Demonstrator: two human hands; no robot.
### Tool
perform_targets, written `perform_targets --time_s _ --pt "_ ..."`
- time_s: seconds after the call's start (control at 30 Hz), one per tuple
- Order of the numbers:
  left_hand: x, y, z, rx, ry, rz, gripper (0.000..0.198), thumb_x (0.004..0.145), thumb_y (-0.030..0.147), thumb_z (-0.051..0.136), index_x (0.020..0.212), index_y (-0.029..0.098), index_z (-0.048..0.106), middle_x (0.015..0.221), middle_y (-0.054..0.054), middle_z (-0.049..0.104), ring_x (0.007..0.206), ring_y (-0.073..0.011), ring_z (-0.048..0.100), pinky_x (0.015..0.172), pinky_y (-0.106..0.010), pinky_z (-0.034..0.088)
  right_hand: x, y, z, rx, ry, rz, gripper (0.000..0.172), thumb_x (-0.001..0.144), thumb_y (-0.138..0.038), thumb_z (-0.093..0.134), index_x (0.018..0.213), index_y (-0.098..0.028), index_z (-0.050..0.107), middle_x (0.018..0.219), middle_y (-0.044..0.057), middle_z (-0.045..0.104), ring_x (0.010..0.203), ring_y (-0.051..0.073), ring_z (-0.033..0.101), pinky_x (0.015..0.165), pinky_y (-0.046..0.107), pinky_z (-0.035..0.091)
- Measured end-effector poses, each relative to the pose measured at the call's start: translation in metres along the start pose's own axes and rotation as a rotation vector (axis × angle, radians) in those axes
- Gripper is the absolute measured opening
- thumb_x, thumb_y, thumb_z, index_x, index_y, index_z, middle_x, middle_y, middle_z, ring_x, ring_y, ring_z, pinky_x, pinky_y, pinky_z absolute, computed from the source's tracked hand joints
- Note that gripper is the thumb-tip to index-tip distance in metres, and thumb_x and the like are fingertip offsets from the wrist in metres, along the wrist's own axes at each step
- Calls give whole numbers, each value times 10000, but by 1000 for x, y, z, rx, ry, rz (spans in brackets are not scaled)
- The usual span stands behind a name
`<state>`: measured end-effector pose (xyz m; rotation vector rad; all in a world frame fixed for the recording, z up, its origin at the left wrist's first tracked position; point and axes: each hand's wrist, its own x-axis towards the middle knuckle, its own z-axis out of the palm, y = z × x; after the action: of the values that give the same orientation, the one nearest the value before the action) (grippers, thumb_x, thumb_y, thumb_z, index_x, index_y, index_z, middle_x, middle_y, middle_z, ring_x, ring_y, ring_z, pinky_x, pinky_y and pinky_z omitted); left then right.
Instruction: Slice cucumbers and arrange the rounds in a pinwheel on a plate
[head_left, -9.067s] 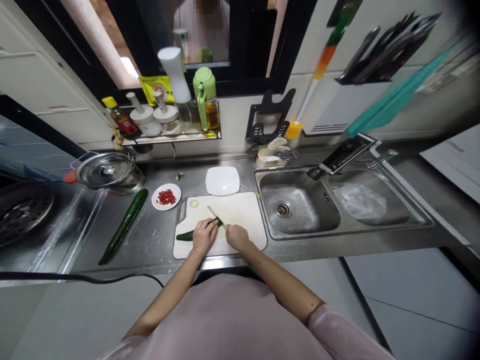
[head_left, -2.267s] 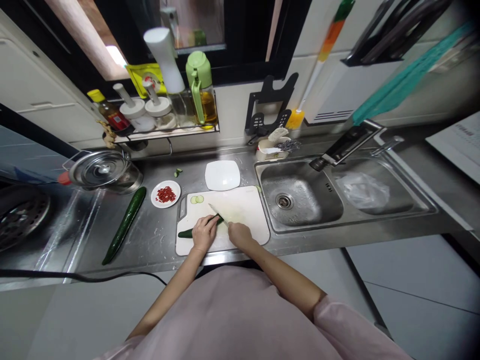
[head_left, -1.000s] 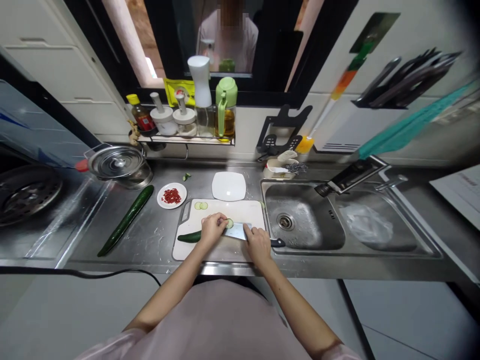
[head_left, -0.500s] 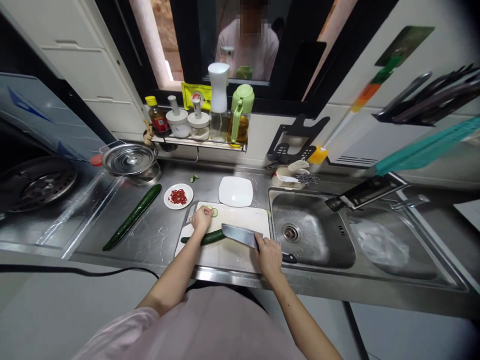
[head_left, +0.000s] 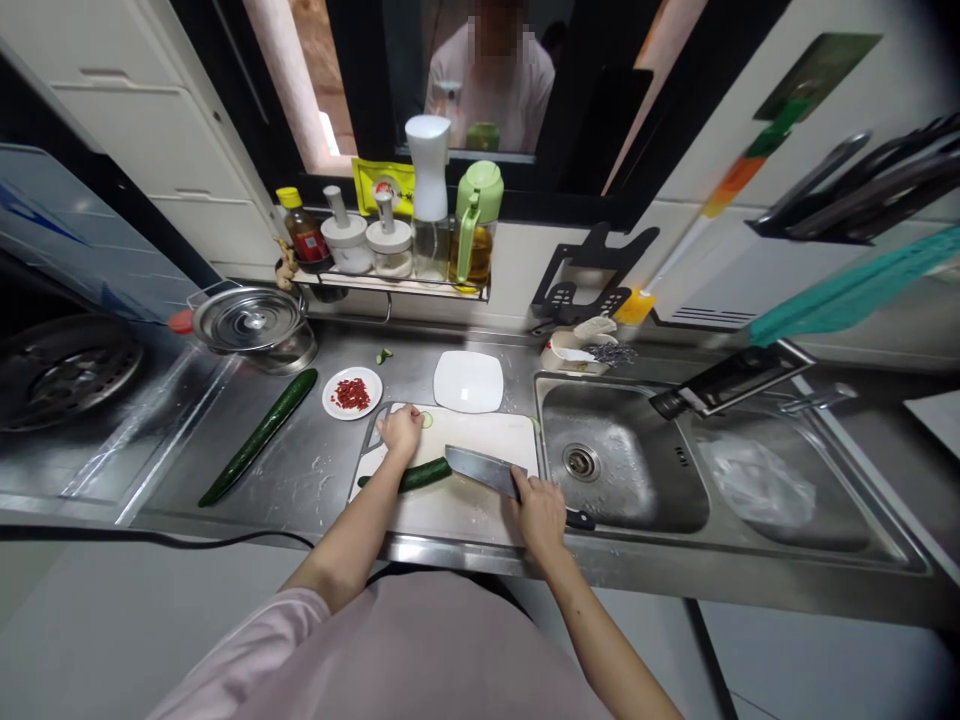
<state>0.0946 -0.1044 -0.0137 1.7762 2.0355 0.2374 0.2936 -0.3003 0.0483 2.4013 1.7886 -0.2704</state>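
Note:
My right hand [head_left: 541, 510] is closed around the handle of a cleaver [head_left: 480, 468], whose blade lies low over the white cutting board [head_left: 495, 432]. The blade's front end is by the right end of a cut cucumber [head_left: 426, 474], which lies across the board partly under my left forearm. At the board's upper left, my left hand [head_left: 400, 432] has its fingers curled down; whatever they hold is hidden. A pale cucumber slice [head_left: 427, 420] lies just right of its fingertips. Another black handle [head_left: 580, 519] sticks out beyond my right hand.
Behind the board are a white square plate [head_left: 469, 382] and a round plate [head_left: 328, 398] of chopped red pieces. A whole cucumber [head_left: 259, 437] lies left, near a lidded steel pot [head_left: 289, 350]. The sink [head_left: 630, 490] is right; a condiment rack [head_left: 420, 288] hangs behind.
My left hand has shifted slightly left and away from the slice, which now shows clear of the fingers. My right hand and the cleaver have barely moved.

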Motion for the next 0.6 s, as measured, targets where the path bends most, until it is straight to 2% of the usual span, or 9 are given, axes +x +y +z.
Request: perform_targets --time_s 0.27,0.37,0.47,0.53,0.6 --pt "-4 -2 1 -16 70 64 189 841 337 550 875 219 695 994 -91 697 977 -270 590 881 -408 319 2 -2 -2 61 -28 28 455 863 -228 545 1318 -231 550 1054 83 681 1000 221 582 843 294 338" --pt "-8 -8 0 -174 126 3 206 858 352 535 917 243 700 954 -63 699 948 -256 600 872 -402 351 3 -3 -1 140 -40 59 433 868 -241 534 1299 -241 568 1065 65 693 997 210 597 843 280 348" --pt "-21 -20 1 -359 240 -33 258 883 359 502 1032 239 675 920 -42 694 855 -210 611 826 -355 403 3 -5 -1 237 -50 100 381 897 -275 490 1263 -260 595 1073 48 702 985 197 614 808 263 363" --pt "-36 -29 3 -417 287 40 276 890 358 493 1046 211 667 911 -50 685 798 -188 607 785 -324 434 2 -7 -2 294 -61 131 350 921 -302 451 1227 -277 618 1072 39 707 973 193 624 771 257 370" --pt "-53 -37 6 -406 283 194 263 893 356 497 1003 199 677 914 -59 681 794 -187 605 790 -324 451 2 -8 -2 339 -73 160 341 939 -323 421 1206 -289 630 1078 36 708 957 191 633 738 254 370"
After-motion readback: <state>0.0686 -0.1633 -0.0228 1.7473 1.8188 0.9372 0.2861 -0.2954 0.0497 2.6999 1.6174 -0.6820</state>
